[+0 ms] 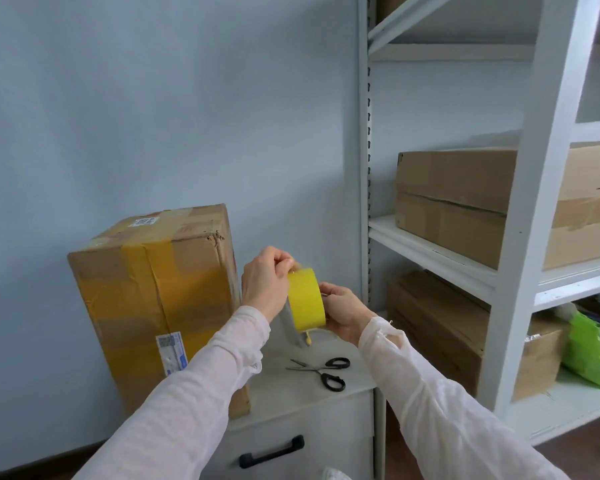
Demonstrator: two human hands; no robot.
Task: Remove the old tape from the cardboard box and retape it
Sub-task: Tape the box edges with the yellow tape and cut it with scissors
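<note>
A tall cardboard box [153, 299] stands on the left of a white cabinet [312, 420], wrapped in yellowish-brown tape, with a white label low on its front. In front of me, to the right of the box, I hold a roll of yellow tape [306, 299] in the air. My right hand [343, 311] grips the roll from its right side. My left hand [265, 278] pinches at the top edge of the roll, where the loose tape end is. A small yellow scrap hangs below the roll.
Black-handled scissors [326, 370] lie open on the cabinet top below my hands. A drawer with a black handle [272, 452] faces me. At the right a white metal shelf [520, 237] carries cardboard boxes [458, 202] and a green bag [586, 355].
</note>
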